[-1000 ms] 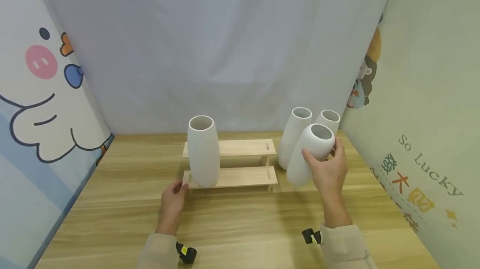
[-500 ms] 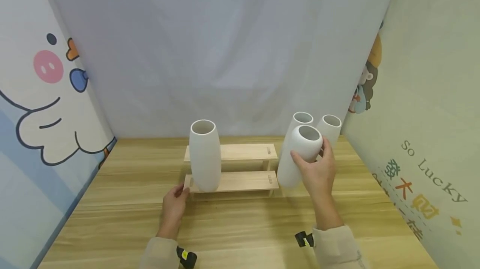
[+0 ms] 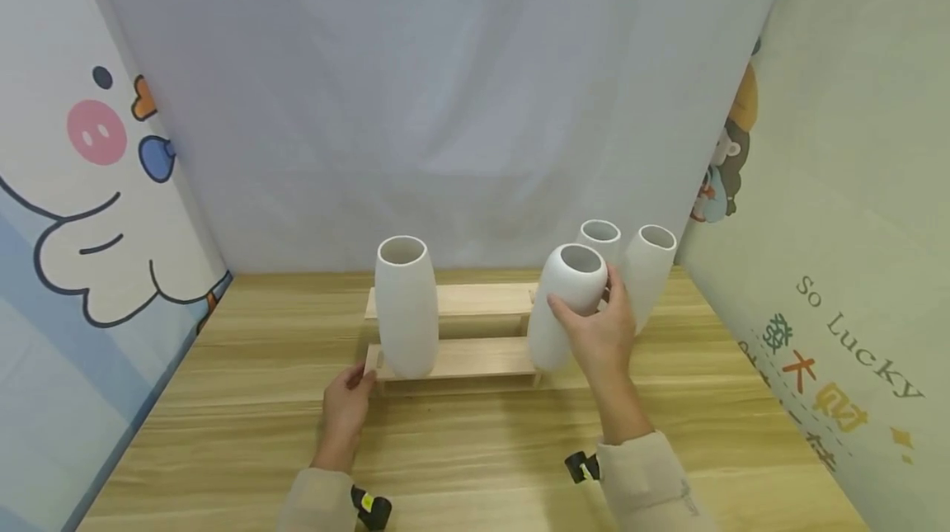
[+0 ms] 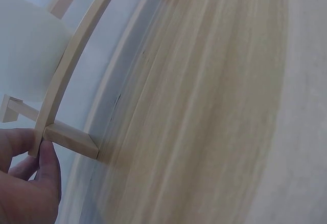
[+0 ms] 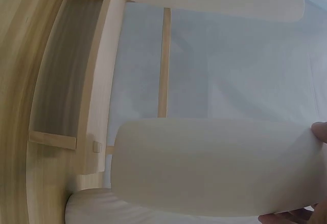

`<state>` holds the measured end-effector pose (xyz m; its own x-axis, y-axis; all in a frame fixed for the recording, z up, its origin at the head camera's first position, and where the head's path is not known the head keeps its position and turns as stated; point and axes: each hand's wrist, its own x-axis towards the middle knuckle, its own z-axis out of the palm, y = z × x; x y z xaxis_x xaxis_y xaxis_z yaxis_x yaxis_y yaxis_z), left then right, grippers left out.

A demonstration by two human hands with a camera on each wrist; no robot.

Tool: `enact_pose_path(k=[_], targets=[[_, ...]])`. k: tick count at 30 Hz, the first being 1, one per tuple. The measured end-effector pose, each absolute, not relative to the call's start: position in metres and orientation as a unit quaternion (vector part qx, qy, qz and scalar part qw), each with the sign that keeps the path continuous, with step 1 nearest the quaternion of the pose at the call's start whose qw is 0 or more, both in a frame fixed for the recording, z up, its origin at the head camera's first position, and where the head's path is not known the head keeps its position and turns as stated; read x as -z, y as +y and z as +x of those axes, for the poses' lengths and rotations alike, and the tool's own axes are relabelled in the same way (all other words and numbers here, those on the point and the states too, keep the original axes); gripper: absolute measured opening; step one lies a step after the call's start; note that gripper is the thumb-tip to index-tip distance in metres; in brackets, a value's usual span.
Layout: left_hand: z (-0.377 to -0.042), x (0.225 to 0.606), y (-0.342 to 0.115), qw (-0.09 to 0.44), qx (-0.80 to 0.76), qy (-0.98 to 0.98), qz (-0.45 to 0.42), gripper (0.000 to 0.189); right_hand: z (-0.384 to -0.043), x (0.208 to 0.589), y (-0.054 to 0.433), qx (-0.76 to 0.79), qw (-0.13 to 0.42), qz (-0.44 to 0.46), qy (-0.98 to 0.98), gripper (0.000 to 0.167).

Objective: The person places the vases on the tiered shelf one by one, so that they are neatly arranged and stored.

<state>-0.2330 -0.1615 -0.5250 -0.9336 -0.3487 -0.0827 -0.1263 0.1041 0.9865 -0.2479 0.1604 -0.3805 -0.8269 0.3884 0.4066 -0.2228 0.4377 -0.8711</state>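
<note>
My right hand [image 3: 601, 338] grips a white vase [image 3: 557, 313] near its mouth, thumb on the near side. That vase leans slightly, its base at the right end of the front board of a two-tier wooden stand [image 3: 478, 356]. In the right wrist view a gap shows between the vase's base [image 5: 133, 162] and the board [image 5: 99, 96]. My left hand [image 3: 345, 408] pinches the front board's left end; the left wrist view shows thumb and fingers [image 4: 48, 168] on either side of it. A second white vase [image 3: 406, 317] stands upright on the left part of that board.
Behind the held vase are two more white vases, one partly hidden [image 3: 599, 237] and one farther right [image 3: 647, 276]. The wooden table [image 3: 460, 458] reaches a grey curtain [image 3: 475, 103] at the back. Printed panels stand left [image 3: 96, 210] and right [image 3: 839, 210].
My right hand has carried the vase leftward, from beside the other vases to the front board's right end. The left hand keeps its pinch on the board. The standing vase stays put.
</note>
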Motion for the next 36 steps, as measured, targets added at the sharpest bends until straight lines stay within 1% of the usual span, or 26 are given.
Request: enact_pose_path(k=[7, 16, 36], targets=[[-0.234, 0.525, -0.162, 0.086, 0.652, -0.736, 0.160, 0.039, -0.253, 0.383, 0.147, -0.526, 0.294, -0.041, -0.797, 0.085], [-0.234, 0.526, -0.161, 0.098, 0.654, -0.733, 0.158, 0.037, -0.255, 0.389, 0.132, -0.517, 0.281, -0.036, -0.807, 0.084], [-0.232, 0.524, -0.161, 0.078, 0.654, -0.734, 0.162, 0.040, -0.260, 0.396, 0.119, -0.509, 0.264, -0.020, -0.819, 0.084]])
